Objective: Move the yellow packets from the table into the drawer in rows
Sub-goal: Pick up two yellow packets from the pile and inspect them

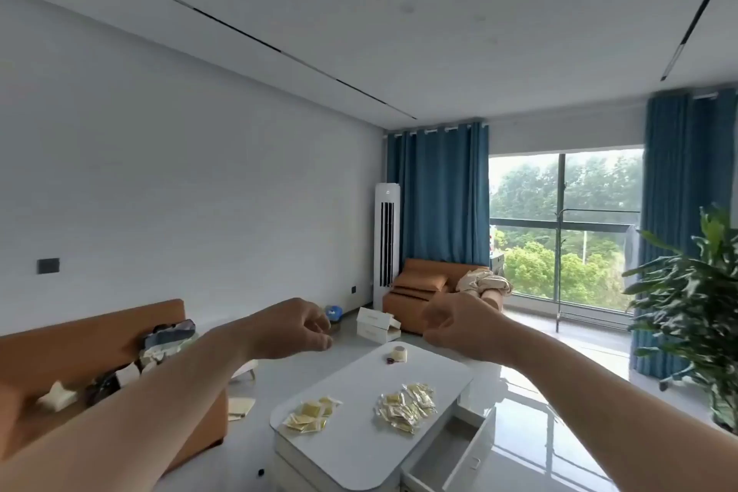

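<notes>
White coffee table (359,447) carries two loose heaps of yellow packets (405,407); its drawer (447,459) stands pulled out and looks bare. Left hand (297,328) and right hand (459,328) hover well above, fingers loosely curled, holding nothing. Best to reach down and gather a few packets flat, starting a row along one drawer wall.

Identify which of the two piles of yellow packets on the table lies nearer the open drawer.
The larger, jumbled pile on the right: it sits beside the open drawer, while the smaller pile lies toward the table's left edge.
</notes>
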Tool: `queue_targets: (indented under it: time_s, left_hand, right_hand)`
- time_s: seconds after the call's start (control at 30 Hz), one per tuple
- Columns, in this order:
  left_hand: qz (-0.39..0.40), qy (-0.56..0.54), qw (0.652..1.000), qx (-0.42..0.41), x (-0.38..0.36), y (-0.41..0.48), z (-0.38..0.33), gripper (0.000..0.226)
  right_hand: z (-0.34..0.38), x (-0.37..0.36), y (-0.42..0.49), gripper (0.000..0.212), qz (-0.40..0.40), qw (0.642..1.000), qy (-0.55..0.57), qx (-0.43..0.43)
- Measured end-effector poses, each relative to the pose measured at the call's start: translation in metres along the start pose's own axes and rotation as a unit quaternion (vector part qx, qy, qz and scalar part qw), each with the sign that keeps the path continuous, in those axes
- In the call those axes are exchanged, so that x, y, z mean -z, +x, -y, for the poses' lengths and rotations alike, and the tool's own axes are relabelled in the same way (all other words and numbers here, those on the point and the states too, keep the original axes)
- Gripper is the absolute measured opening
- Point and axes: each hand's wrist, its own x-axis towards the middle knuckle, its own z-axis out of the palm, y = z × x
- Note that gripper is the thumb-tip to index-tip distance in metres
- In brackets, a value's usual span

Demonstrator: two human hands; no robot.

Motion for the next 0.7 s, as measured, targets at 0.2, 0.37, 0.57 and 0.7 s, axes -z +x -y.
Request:
queue_targets:
  time_s: [0.2, 0.37, 0.57, 0.7]
  left_hand:
    - [-0.001, -0.017, 0.999, 0.045, -0.014, 0.008, 0.041, 0.033]
    - [-0.003, -0.027, 0.997, 0.069, -0.023, 0.045, 0.105, 0.035]
    - [0.007, -0.035, 0.997, 0.069, -0.026, 0.125, 0.208, 0.036]
    - [0.017, -0.055, 0.994, 0.089, -0.025, 0.178, 0.271, 0.038]
  right_hand:
    - [-0.019, -0.048, 0.038, 0.028, 0.020, 0.999, 0.026, -0.013]
    - [-0.036, -0.101, 0.099, 0.025, 0.043, 0.998, 0.054, -0.016]
    - [-0.051, -0.175, 0.212, 0.025, 0.068, 0.997, 0.037, -0.026]
    - [-0.059, -0.212, 0.279, 0.024, 0.087, 0.995, 0.002, -0.042]
